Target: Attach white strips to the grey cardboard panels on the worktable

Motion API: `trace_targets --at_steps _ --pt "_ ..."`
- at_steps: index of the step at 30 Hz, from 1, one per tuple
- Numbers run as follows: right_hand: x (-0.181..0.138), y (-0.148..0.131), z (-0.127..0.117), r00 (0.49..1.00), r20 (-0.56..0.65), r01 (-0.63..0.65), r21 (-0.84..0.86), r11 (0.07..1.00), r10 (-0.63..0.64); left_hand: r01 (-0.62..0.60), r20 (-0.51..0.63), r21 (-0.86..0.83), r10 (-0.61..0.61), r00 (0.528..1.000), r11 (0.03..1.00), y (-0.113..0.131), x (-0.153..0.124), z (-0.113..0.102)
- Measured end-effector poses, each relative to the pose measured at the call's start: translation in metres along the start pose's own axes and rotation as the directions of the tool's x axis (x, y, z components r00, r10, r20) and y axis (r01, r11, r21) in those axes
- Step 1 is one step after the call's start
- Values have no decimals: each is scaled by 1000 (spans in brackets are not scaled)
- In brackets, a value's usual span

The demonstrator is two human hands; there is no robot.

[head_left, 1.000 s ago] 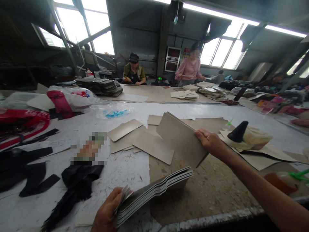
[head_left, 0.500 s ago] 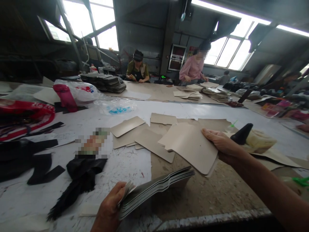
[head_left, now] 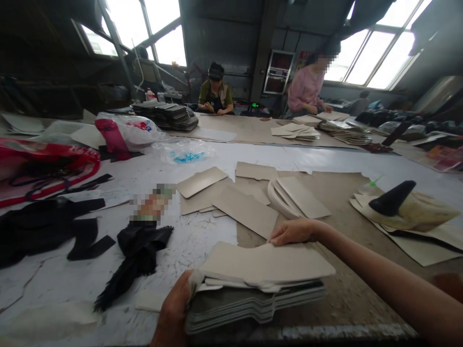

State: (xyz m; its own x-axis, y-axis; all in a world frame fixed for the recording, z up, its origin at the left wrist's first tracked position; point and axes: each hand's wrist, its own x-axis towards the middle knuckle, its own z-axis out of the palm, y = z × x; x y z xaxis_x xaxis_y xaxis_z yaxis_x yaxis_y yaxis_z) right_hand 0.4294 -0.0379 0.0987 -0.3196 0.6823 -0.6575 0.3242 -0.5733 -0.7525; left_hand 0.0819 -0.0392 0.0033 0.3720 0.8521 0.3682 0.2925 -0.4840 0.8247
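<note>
My left hand (head_left: 175, 306) grips the left end of a stack of dark-faced card panels (head_left: 231, 308) with pale edges, near the table's front edge. A scrap of whitish cloth or paper shows at its fingers. My right hand (head_left: 294, 232) pinches the far edge of a beige card panel (head_left: 267, 262) lying over the stack. Its near edge is notched, and pale layers show beneath it. Just beyond lie loose beige panels (head_left: 246, 207), overlapping at angles. To their right is a bent bundle of panels (head_left: 302, 195) with a curved left side.
At right a black cone-shaped nozzle (head_left: 392, 197) rests on a yellowish bag (head_left: 427, 209). Black cloth strips (head_left: 139, 250) and a red bag (head_left: 47, 161) lie left. Across the table, two people work near dark stacks (head_left: 166, 115) and beige stacks (head_left: 343, 131).
My right hand has moved left and nearer, bringing beige panels over the stack in my left hand. The stack has turned flatter. The bent bundle behind now shows.
</note>
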Motion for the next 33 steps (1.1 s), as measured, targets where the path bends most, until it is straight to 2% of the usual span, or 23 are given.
trace_targets --at_steps 2,4,6,7,9,12,14,18,23,29,33 --pt "3 6 -3 999 40 -15 -27 1000 16 122 -10 34 -122 992 992 -4 -4 -3" --pt "6 11 -4 997 67 -28 -36 999 30 299 -23 64 -299 954 952 -7 -7 -6" --pt "9 16 -4 995 87 -41 -33 999 43 400 -9 75 -401 916 913 -8 -6 -8" --pt "11 18 -3 995 93 -43 -29 999 46 385 28 78 -388 921 920 -8 -5 -9" --pt "15 22 -2 994 97 -39 -21 999 41 281 103 77 -288 952 957 -9 -1 -12" --pt "19 26 1 995 93 -28 -25 999 31 162 135 60 -168 976 985 -11 4 -13" --pt "18 28 4 996 83 -25 -46 999 29 136 113 28 -138 984 990 -13 5 -13" --pt "12 26 6 997 61 -47 -134 990 55 122 145 -17 -118 982 992 -14 5 -12" --pt "20 4 8 981 76 -150 -289 945 179 84 172 -10 -81 982 996 -12 7 -15" --pt "46 -24 18 969 126 -164 -305 938 210 125 147 -12 -122 982 992 -17 4 -14" --pt "37 -32 20 991 106 -60 -231 971 86 287 129 -15 -282 951 958 -13 5 -12"
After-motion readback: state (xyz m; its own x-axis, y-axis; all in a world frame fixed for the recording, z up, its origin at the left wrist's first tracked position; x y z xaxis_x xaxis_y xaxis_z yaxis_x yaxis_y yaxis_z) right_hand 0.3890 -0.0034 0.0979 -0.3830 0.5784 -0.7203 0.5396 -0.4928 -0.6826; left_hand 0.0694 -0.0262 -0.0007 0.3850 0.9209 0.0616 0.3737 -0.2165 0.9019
